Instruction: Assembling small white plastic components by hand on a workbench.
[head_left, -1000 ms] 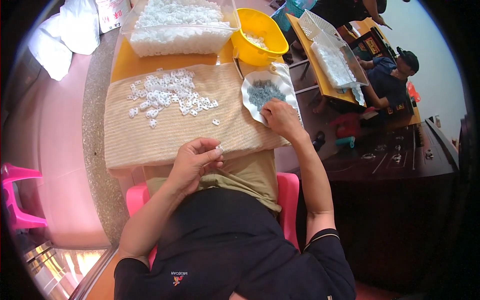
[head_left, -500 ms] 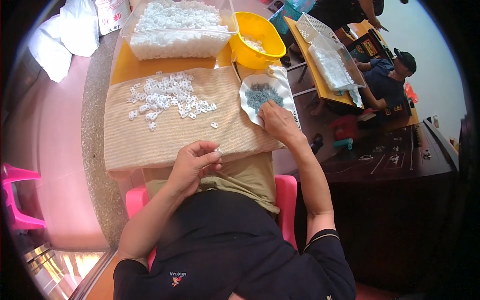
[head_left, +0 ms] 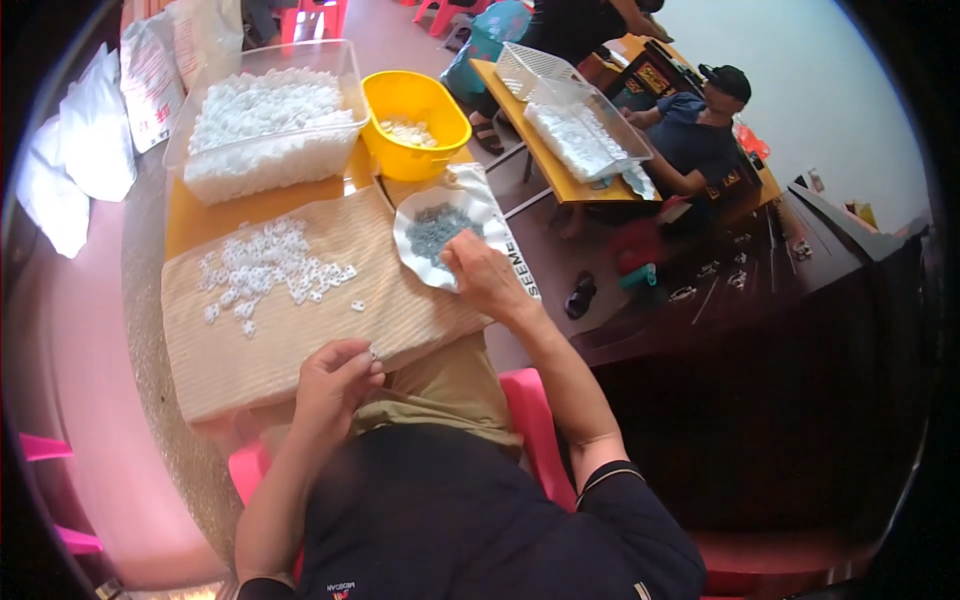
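My left hand (head_left: 335, 382) is closed above the near edge of the cloth-covered table, thumb and forefinger pinching a small white plastic piece (head_left: 374, 353). At the right of the cloth, my right hand (head_left: 487, 275) reaches over a white scalloped dish (head_left: 408, 256) of small grey parts (head_left: 437, 228). Its fingertips are pressed together at the near side of those parts; whatever they grip is too small to make out. Loose white plastic pieces (head_left: 262, 262), each with holes, lie heaped on the left of the cloth, and one single piece (head_left: 357, 305) lies apart from them.
Behind the cloth (head_left: 290, 350) stand a clear bin (head_left: 180, 170) full of white pieces and a yellow tub (head_left: 385, 155) with pale pieces inside. White sacks (head_left: 95, 140) rest at far left. Another person (head_left: 690, 125) sits at a table on the right.
The view has swung, so the table and its contents appear farther left. My left hand keeps its pinch on the white piece, and my right fingers stay at the grey parts.
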